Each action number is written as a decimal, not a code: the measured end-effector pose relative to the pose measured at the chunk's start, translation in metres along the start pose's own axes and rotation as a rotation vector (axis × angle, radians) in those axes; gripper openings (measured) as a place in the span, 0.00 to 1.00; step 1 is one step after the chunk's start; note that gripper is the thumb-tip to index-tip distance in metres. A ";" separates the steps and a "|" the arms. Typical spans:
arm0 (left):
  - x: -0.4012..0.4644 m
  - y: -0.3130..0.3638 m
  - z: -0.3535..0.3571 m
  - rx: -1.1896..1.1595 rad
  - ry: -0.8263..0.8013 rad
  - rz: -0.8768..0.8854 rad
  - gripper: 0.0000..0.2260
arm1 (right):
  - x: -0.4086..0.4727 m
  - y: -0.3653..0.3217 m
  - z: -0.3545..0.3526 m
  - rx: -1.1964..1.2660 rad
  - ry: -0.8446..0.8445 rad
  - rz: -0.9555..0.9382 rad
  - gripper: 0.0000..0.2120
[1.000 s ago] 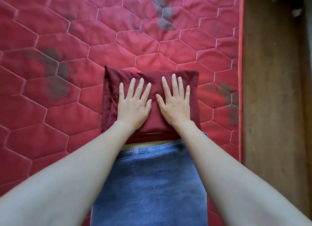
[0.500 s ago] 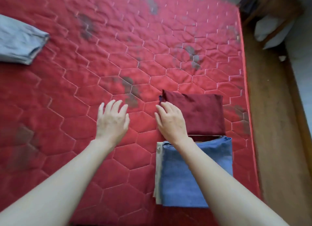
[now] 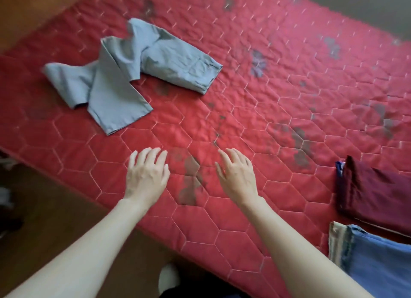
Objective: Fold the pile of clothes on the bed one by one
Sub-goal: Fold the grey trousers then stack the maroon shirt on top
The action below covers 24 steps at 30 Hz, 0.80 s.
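Over the near edge of the bed (image 3: 278, 79), we are reaching with both grips apart and carrying nothing.

Our left hand (image 3: 146, 175) and right hand (image 3: 236, 177) are hovering with fingers loosely spread, likely heading for the grey-blue garment (image 3: 124, 73) lying crumpled further off, its long axis running left to right; folded clothes (image 3: 373, 211) are sitting aside at right.

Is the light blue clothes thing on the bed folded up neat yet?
Not yet. The light blue garment lies crumpled on the red bed, its parts sticking out at odd angles, and neither hand touches it.
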<state>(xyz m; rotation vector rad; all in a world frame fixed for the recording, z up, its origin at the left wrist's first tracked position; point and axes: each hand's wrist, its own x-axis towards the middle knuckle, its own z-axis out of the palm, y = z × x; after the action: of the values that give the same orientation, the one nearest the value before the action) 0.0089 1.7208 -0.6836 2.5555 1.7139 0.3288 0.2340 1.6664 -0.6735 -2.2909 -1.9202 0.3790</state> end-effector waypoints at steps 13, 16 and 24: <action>0.174 -0.062 0.029 0.004 0.019 0.030 0.16 | 0.195 -0.041 0.016 0.035 0.041 -0.008 0.22; 0.234 -0.053 0.048 -0.015 0.023 0.117 0.16 | 0.241 -0.029 0.025 0.008 0.044 0.023 0.23; 0.386 -0.029 0.117 0.034 -0.160 0.484 0.19 | 0.324 0.007 0.054 0.076 0.037 0.263 0.26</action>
<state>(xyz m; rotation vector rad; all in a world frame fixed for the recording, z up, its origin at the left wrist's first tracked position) 0.1472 2.0960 -0.7448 2.9028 1.0445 0.1039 0.2777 1.9793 -0.7625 -2.4850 -1.5617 0.4251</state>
